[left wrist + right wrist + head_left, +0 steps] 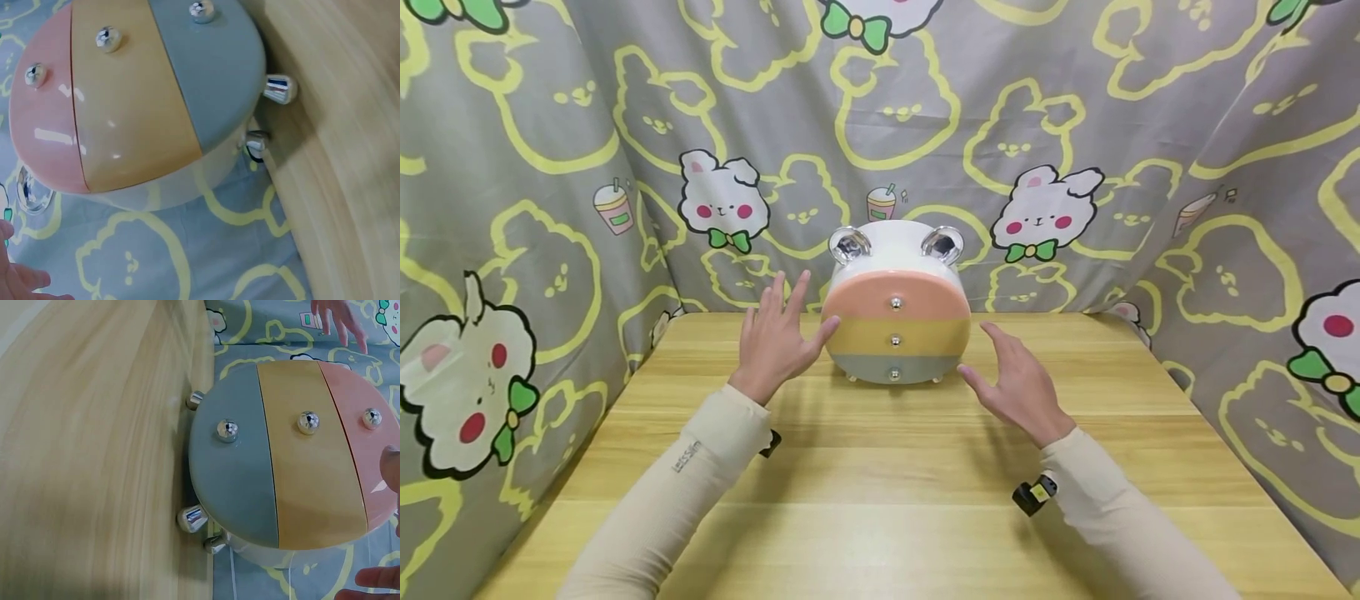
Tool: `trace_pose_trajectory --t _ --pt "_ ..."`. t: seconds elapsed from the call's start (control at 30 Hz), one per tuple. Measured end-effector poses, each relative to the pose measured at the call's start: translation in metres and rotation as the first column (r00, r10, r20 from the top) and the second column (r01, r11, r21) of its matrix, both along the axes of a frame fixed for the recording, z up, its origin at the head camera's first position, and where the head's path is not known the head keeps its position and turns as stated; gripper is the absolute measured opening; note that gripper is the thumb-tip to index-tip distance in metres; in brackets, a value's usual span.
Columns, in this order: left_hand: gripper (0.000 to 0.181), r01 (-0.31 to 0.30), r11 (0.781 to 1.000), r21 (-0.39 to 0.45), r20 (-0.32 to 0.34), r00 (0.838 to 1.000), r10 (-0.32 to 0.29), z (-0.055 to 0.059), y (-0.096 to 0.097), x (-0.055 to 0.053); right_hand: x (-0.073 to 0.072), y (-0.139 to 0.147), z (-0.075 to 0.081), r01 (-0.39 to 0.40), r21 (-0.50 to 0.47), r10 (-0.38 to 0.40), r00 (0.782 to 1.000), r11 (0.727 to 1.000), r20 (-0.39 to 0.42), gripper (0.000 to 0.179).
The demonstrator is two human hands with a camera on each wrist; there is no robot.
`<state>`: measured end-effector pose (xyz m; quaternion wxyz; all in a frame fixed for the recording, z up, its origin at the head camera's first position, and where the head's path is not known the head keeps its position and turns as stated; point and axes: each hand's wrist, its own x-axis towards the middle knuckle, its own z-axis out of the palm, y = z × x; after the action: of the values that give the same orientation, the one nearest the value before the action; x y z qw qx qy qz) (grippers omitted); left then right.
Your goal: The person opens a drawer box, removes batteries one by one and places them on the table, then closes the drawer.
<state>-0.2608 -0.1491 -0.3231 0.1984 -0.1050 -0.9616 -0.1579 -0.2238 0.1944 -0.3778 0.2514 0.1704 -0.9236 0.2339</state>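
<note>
White box (897, 321), its oval front (865, 292) split into three closed drawers (857, 337), pink, yellow and grey-blue downwards, each with one silver knob (896, 341). Silver ears (850, 245) top it; it stands upright on silver feet (280, 89) on a wooden table (880, 500).

The striped oval box (312, 472) rests on silver feet (192, 519) on the wood-grain surface (94, 475). Each panel, blue-grey, yellow and pink, carries one silver knob (308, 422). The right hand (392, 470) is partly visible, thumb overlapping pink; contact is indeterminable. The left hand (342, 315) is beyond, apart.
</note>
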Motion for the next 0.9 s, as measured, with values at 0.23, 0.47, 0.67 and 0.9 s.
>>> trace_pose_trajectory --t 0.23,0.47,0.67,0.9 --pt "0.086 0.024 0.999 0.022 0.034 0.999 -0.025 0.008 0.007 -0.007 -0.004 -0.008 0.007 0.002 0.014 -0.003 0.999 1.0 0.044 0.065" --pt "0.087 0.044 0.998 0.042 0.069 0.997 -0.047 0.012 0.01 -0.012 -0.006 -0.017 0.012 -0.025 -0.013 0.026 0.996 1.0 0.09 0.06" --pt "0.087 0.045 0.997 0.063 0.066 0.997 -0.049 0.016 0.013 -0.021 -0.011 -0.022 0.017 -0.052 -0.009 0.052 0.997 0.999 0.065 0.064" --pt "0.084 0.066 0.995 0.081 0.065 0.995 -0.071 0.023 0.016 -0.027 -0.014 -0.03 0.022 -0.082 -0.009 0.082 0.996 0.997 0.038 0.062"
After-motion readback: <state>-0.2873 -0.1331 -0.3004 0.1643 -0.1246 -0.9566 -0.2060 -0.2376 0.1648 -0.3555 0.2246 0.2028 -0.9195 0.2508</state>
